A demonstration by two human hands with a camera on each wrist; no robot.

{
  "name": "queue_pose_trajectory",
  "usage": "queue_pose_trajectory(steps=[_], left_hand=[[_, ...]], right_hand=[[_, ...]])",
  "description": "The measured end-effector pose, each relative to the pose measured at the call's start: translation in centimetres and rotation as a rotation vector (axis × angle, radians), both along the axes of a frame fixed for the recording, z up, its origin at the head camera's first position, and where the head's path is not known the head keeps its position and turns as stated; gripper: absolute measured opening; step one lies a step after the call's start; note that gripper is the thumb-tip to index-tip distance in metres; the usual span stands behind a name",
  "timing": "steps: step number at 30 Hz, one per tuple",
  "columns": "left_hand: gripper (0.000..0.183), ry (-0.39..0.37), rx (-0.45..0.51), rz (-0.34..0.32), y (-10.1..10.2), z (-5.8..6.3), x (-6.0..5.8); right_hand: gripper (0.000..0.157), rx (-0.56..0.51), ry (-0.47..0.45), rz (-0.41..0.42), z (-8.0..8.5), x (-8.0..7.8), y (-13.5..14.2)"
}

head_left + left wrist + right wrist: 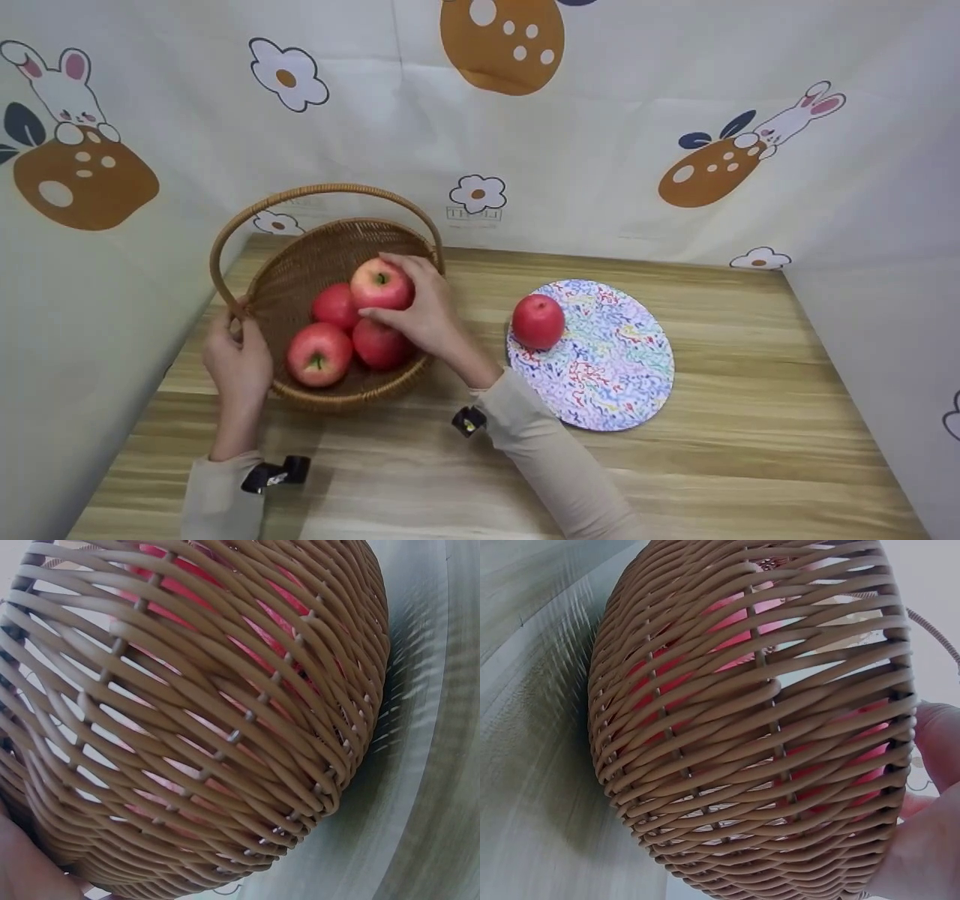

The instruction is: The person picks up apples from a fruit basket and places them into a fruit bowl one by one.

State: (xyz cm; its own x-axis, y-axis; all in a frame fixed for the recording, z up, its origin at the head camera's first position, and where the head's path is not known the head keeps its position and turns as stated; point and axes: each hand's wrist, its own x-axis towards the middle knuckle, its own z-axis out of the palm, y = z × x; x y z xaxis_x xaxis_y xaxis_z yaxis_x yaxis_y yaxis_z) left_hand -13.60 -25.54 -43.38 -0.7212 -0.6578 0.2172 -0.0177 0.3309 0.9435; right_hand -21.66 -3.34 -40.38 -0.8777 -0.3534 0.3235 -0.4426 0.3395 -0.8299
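Observation:
A brown wicker basket with a tall arched handle stands at the left of the table, several red apples inside. My right hand grips a red-and-yellow apple between thumb and fingers, above the other apples at the basket's right side. At the left rim, by the foot of the handle, my left hand holds the basket. Another apple lies at the basket's front. Both wrist views mostly show the woven wall, with red apples glimpsed through its gaps.
To the right lies a round, colourfully patterned mat with one red apple on its left part. The wood-grain table is bordered by a printed curtain at the back and sides.

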Motion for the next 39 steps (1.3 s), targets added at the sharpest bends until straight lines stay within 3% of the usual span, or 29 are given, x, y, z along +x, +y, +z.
queue_pose_trajectory(steps=[15, 39], left_hand=[[0.041, 0.027, -0.043, 0.018, 0.0, -0.1, 0.0], [0.037, 0.031, -0.001, 0.020, -0.2, -0.4, -0.2]], right_hand=[[0.072, -0.068, 0.041, 0.016, -0.4, 0.9, 0.7], [0.071, -0.162, 0.078, -0.002, -0.4, 3.0, 1.9]])
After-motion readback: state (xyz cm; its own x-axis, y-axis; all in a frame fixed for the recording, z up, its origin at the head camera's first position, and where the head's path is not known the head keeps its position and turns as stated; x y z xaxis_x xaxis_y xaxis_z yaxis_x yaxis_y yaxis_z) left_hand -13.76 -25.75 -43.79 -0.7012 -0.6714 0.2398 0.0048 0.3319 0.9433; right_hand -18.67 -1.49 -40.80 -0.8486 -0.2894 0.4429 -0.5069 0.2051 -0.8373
